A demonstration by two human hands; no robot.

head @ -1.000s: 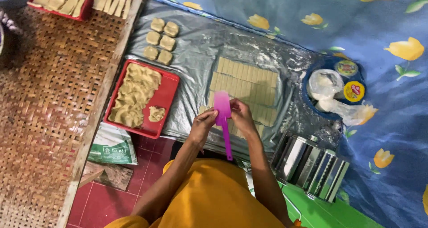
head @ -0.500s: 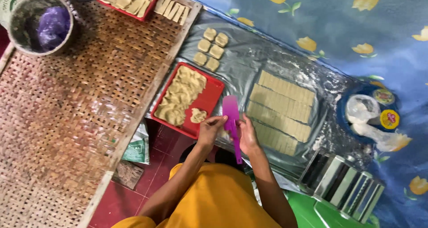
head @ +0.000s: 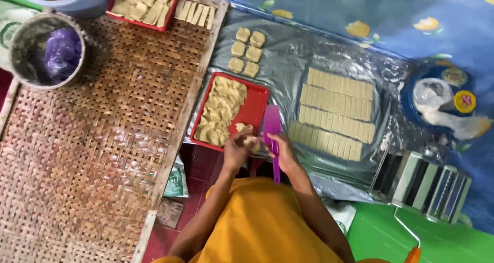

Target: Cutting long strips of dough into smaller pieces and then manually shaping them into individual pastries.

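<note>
A purple plastic scraper (head: 272, 134) is clamped in the right hand (head: 284, 152); the left hand (head: 237, 150) is closed on what appears to be a small dough piece (head: 251, 141). Since a second ago, both have been brought beside the red rectangular tray (head: 256, 103). Beyond, cut dough strips (head: 334, 111) lie on the plastic sheet (head: 288, 62).

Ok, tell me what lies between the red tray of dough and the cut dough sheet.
In the head view, the purple scraper lies between the red tray and the cut dough sheet, held by the right hand over the grey plastic sheet.
</note>
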